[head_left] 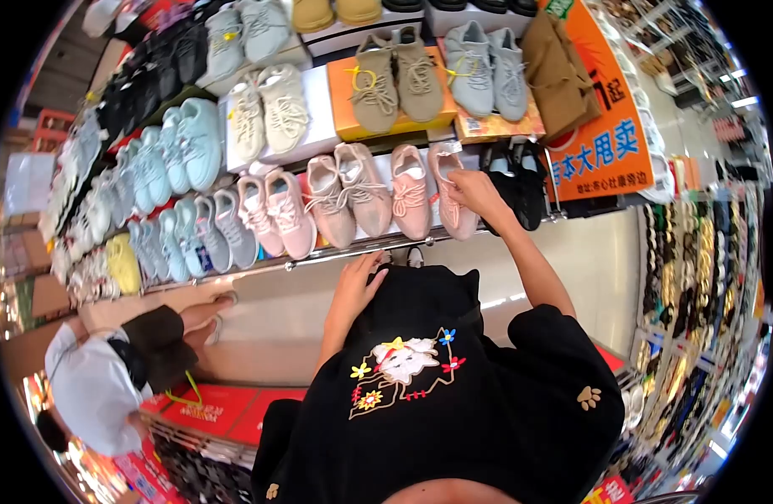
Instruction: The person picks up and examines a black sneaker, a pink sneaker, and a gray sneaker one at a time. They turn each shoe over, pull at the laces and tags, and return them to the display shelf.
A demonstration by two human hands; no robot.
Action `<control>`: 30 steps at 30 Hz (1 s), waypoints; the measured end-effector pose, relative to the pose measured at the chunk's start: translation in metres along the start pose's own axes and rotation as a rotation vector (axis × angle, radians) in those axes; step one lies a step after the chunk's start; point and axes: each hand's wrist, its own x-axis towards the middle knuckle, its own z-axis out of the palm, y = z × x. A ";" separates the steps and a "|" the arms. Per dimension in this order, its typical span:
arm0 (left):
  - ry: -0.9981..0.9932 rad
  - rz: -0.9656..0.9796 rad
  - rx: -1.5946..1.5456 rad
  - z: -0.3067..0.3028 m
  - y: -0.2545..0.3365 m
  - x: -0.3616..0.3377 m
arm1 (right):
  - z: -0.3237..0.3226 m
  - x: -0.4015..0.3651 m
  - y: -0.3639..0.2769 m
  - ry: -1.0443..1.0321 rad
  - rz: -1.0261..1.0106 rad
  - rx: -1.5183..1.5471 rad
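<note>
My right hand [474, 193] reaches forward to a shelf of sneakers, and its fingers pinch the collar of a pink sneaker [448, 206] at the right end of a row of pink and beige pairs. The matching pink sneaker [410, 191] stands just to its left. Lower and nearer, my left hand [357, 286] lies with fingers apart against the front of my black embroidered top [453, 395] and holds nothing. It sits just below the metal shelf rail [336, 252].
Tiered shelves hold several rows of sneakers: mint and grey pairs [180, 160] at left, olive pairs on an orange box [395, 80], black pairs [516, 181] at right. An orange sign [609, 126] hangs at right. Another person [109, 378] crouches at lower left beside red boxes [222, 407].
</note>
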 end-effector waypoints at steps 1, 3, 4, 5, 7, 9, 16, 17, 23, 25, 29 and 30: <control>0.021 -0.028 0.001 0.001 0.004 -0.001 | 0.004 0.003 0.003 0.013 0.008 -0.010; 0.060 -0.086 0.023 0.004 0.012 -0.011 | 0.013 0.008 0.006 0.030 -0.021 0.021; 0.042 -0.115 0.013 0.007 0.017 -0.014 | 0.016 0.011 0.008 0.062 -0.018 0.026; 0.026 -0.142 0.001 0.009 0.021 -0.016 | 0.018 0.015 0.011 0.095 -0.015 0.030; 0.017 -0.207 0.007 0.015 0.027 -0.023 | 0.026 0.019 0.021 0.070 -0.022 0.066; 0.014 -0.172 0.074 0.023 0.029 -0.032 | 0.031 0.019 0.028 0.095 0.084 0.070; -0.144 -0.200 0.029 0.045 0.048 -0.035 | 0.027 0.007 0.023 0.137 0.140 0.126; -0.159 -0.168 0.042 0.046 0.050 -0.035 | 0.025 0.004 0.018 0.126 0.124 0.126; -0.081 -0.194 0.058 0.049 0.043 -0.045 | 0.038 -0.046 -0.034 0.472 0.262 0.234; -0.073 -0.232 0.023 0.042 0.041 -0.052 | 0.054 -0.061 -0.058 0.377 0.288 0.339; -0.036 -0.242 0.008 0.029 0.027 -0.069 | 0.100 -0.075 -0.099 0.178 0.302 0.417; -0.048 -0.248 0.015 0.026 0.023 -0.076 | 0.107 -0.072 -0.113 0.105 0.265 0.493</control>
